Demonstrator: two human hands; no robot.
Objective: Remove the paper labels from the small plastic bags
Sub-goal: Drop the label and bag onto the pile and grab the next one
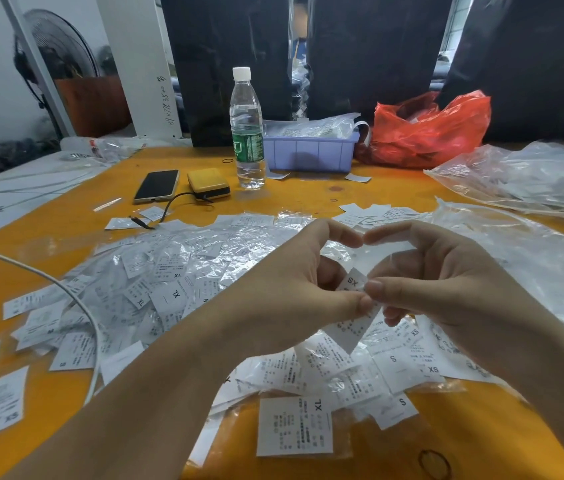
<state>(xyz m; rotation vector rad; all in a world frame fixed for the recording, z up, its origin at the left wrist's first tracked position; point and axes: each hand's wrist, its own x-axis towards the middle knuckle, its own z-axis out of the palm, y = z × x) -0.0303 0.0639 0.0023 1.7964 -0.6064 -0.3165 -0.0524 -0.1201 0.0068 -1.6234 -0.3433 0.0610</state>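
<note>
Above the orange table, my left hand and my right hand meet over a heap of small plastic bags with white paper labels. Both pinch one small bag holding a label marked XS, thumbs and fingers closing on it from either side. The index fingertips touch each other above it. Loose labels marked S, XS and XL lie under and in front of my hands.
At the back stand a water bottle, a purple bin and a red bag. A phone and yellow power bank lie left of the bottle. Clear plastic sheeting covers the right; a white cable crosses the left.
</note>
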